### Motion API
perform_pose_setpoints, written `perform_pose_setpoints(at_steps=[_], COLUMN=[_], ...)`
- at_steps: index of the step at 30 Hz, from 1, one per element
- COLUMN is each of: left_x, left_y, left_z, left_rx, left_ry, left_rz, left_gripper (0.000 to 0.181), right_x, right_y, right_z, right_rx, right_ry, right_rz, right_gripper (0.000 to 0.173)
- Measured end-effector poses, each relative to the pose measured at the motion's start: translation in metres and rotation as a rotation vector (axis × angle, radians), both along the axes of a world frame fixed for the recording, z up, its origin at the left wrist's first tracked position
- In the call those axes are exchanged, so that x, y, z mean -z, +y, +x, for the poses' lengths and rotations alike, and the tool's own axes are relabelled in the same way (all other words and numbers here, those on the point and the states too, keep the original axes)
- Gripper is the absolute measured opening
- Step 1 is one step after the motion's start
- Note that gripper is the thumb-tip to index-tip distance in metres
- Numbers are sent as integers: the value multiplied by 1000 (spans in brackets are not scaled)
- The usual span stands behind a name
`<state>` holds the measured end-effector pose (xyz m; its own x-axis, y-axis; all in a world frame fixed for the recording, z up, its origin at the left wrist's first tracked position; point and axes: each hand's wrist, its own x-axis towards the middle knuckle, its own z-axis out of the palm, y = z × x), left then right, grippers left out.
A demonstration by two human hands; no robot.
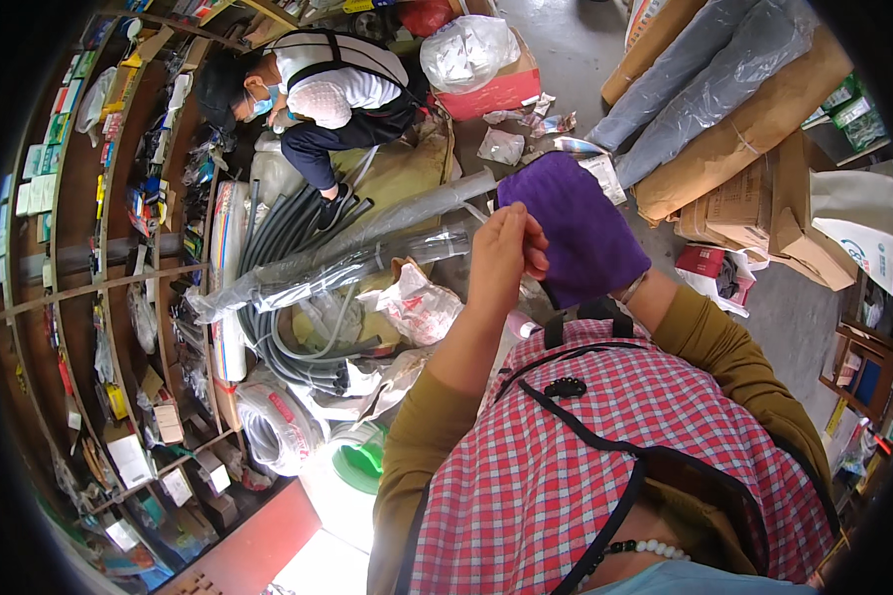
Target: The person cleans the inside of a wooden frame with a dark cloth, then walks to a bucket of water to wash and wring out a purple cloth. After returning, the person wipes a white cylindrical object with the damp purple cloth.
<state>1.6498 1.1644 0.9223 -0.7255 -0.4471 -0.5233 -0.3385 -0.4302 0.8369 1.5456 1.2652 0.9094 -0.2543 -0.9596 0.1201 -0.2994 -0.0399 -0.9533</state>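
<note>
A purple cloth [574, 230] with a dark edge is raised before me, its near right corner meeting my right wrist. The fingers of my right hand are hidden behind or inside this cloth, which my right arm holds up. My left hand [512, 242] overlaps the cloth's left edge, fingers bent and drawn together. Whether they pinch the cloth or anything small cannot be made out. Below both hands spreads my red checked apron [558, 461] with black trim.
A masked person [335, 89] crouches beside the shelves [82, 260] at the left. Plastic-wrapped rolls [365, 256], grey hoses [268, 238] and a coiled hose [275, 428] lie on the floor. Long wrapped rolls [714, 89] and cardboard boxes [737, 201] stand at the right.
</note>
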Motion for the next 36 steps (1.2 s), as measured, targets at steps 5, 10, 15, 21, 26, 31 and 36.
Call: perform_pose_setpoints(at_steps=[5, 10, 15, 21, 26, 31, 36], left_x=[58, 41, -21, 0, 10, 71, 153], left_y=[17, 15, -3, -7, -43, -84, -41], left_z=[-38, -47, -27, -28, 29, 173, 328], left_rx=[88, 91, -88, -8, 83, 537, 761], left_ry=[-193, 3, 512, 442, 236, -514, -921], left_rz=[-1160, -1319, 259, -1630, -1766, -1241, -800], left_gripper=[15, 15, 12, 25, 32, 31, 28], right_x=[67, 85, 39, -9, -13, -3, -10], right_y=[-12, -13, -21, -40, -35, 19, 92], right_z=[11, -6, 7, 39, 33, -5, -30], right_rx=[309, 300, -393, 115, 101, 185, 439], right_ry=[-1571, -1478, -1070, 320, 640, 1104, 1335], right_rz=[137, -162, -464, -367, -283, 71, 390], right_gripper=[44, 37, 28, 29, 32, 42, 42])
